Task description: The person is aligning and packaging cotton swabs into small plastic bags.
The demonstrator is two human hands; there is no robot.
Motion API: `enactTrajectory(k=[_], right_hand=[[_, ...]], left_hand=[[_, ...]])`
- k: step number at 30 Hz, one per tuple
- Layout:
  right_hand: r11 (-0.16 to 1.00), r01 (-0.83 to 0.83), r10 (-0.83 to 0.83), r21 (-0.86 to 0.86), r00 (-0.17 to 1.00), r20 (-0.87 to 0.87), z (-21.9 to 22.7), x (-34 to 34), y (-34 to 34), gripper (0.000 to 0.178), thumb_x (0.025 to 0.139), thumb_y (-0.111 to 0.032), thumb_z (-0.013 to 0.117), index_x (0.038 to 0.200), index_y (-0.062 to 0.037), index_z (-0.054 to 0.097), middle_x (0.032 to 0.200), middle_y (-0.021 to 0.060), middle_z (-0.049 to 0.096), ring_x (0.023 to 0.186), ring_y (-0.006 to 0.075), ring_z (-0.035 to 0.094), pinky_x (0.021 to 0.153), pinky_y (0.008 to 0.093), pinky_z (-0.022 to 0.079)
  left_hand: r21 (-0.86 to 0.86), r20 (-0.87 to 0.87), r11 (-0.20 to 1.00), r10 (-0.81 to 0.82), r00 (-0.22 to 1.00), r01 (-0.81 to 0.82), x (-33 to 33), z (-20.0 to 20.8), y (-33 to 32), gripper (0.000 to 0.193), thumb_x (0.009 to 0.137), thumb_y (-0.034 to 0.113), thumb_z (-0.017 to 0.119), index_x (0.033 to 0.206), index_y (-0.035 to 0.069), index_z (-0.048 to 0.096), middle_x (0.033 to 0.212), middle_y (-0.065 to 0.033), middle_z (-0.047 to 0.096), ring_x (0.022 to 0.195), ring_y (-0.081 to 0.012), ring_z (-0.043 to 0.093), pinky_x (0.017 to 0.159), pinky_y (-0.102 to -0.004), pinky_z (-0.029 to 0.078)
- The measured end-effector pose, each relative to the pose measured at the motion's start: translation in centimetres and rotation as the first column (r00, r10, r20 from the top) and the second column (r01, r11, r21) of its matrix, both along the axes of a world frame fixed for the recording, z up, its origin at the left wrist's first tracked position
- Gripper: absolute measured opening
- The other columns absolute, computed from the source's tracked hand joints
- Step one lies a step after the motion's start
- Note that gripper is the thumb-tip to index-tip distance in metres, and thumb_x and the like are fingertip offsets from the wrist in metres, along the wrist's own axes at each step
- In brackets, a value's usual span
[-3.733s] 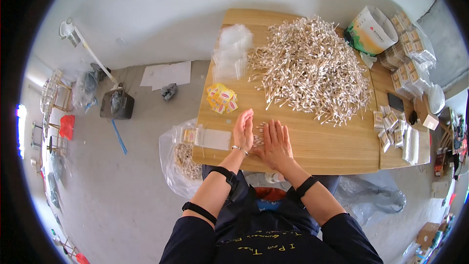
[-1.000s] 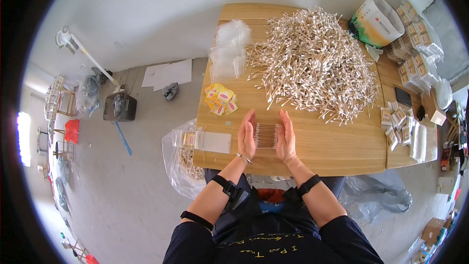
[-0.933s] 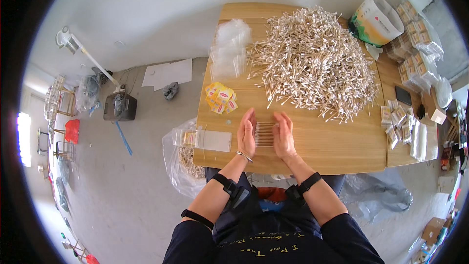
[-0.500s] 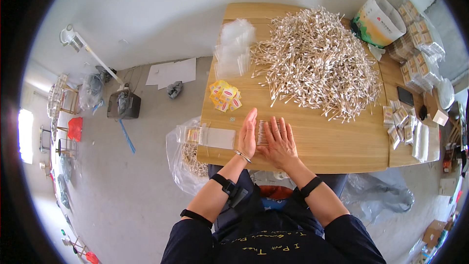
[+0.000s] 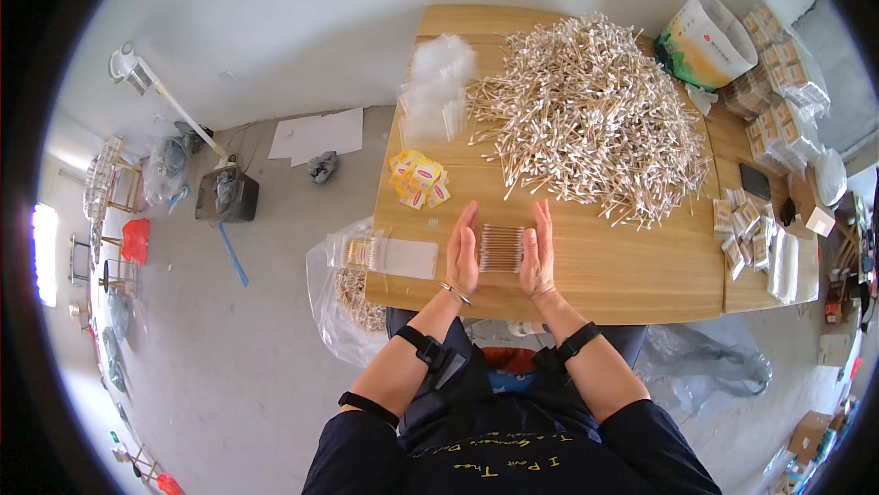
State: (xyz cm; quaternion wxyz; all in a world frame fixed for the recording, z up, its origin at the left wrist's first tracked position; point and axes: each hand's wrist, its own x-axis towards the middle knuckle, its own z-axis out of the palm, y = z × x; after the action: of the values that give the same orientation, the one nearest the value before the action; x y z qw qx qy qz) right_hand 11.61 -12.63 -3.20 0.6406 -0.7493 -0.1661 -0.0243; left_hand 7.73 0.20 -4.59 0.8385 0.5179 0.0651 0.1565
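A neat row of wooden-stick cotton swabs (image 5: 502,249) lies side by side on the wooden table (image 5: 632,271) near its front edge. Along the row's left side my left hand (image 5: 463,255) stands on edge, fingers stretched out. My right hand (image 5: 538,252) stands the same way at the right side, its thumb by the swabs. Neither hand is closed around anything; the palms flank the row. Beyond it spreads a large loose heap of cotton swabs (image 5: 595,119). Left of my left hand lie a white card (image 5: 409,258) and a clear packet of swabs (image 5: 358,252).
Yellow printed cards (image 5: 419,179) and clear plastic bags (image 5: 438,92) lie at the table's left. Swab packs (image 5: 743,225), a dark phone (image 5: 755,181) and a printed bucket (image 5: 707,42) are at the right. A plastic sack of swabs (image 5: 357,298) hangs below the left edge.
My right hand has turned from lying flat over the swabs to standing on edge at their right side, uncovering the row. My left hand has stayed nearly in place.
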Motion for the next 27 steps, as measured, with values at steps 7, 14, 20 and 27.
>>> enactTrajectory(k=[7, 14, 20, 27], right_hand=[[0.997, -0.079, 0.079, -0.008, 0.997, 0.013, -0.3, -0.6, 0.7, 0.053, 0.101, -0.032, 0.033, 0.140, 0.0037, 0.031, 0.150, 0.0248, 0.021, 0.141, 0.0378, 0.015, 0.113, 0.0432, 0.015], [0.856, -0.083, 0.215, -0.510, 0.955, 0.206, 0.3, 0.3, 0.1, 0.043, 0.091, -0.009, 0.045, 0.132, 0.0025, 0.040, 0.130, 0.0219, 0.046, 0.128, 0.0419, 0.034, 0.110, 0.0484, 0.022], [0.892, -0.202, 0.283, -0.404, 0.947, 0.151, 1.0, 0.8, -0.3, 0.039, 0.088, -0.005, 0.047, 0.126, 0.0016, 0.046, 0.121, 0.0203, 0.052, 0.118, 0.0392, 0.043, 0.108, 0.0468, 0.026], [0.972, -0.167, 0.186, -0.166, 0.977, 0.104, 0.4, 0.4, -0.2, 0.034, 0.090, -0.006, 0.044, 0.123, -0.0009, 0.049, 0.132, 0.0216, 0.046, 0.128, 0.0397, 0.037, 0.108, 0.0460, 0.026]], left_hand=[[0.095, -0.029, 0.994, -0.059, 0.998, 0.062, -0.1, -0.1, 0.4, 0.069, 0.098, 0.046, 0.036, 0.143, -0.004, 0.023, 0.150, -0.0173, 0.024, 0.140, -0.0265, 0.020, 0.115, -0.0375, 0.016], [-0.007, -0.004, 1.000, 0.013, 1.000, -0.013, -0.3, -0.4, 0.3, 0.066, 0.099, 0.046, 0.036, 0.143, -0.002, 0.025, 0.150, -0.0146, 0.025, 0.139, -0.0247, 0.023, 0.115, -0.0374, 0.018], [-0.017, -0.020, 1.000, 0.001, 1.000, -0.001, -0.3, -0.3, 0.7, 0.061, 0.100, 0.043, 0.034, 0.143, -0.001, 0.027, 0.149, -0.0129, 0.027, 0.139, -0.0238, 0.024, 0.114, -0.0363, 0.019], [-0.005, -0.009, 0.999, -0.038, 0.999, 0.038, -0.1, 0.1, 0.7, 0.062, 0.100, 0.043, 0.033, 0.142, -0.001, 0.027, 0.148, -0.0143, 0.028, 0.139, -0.0247, 0.024, 0.115, -0.0369, 0.018]])
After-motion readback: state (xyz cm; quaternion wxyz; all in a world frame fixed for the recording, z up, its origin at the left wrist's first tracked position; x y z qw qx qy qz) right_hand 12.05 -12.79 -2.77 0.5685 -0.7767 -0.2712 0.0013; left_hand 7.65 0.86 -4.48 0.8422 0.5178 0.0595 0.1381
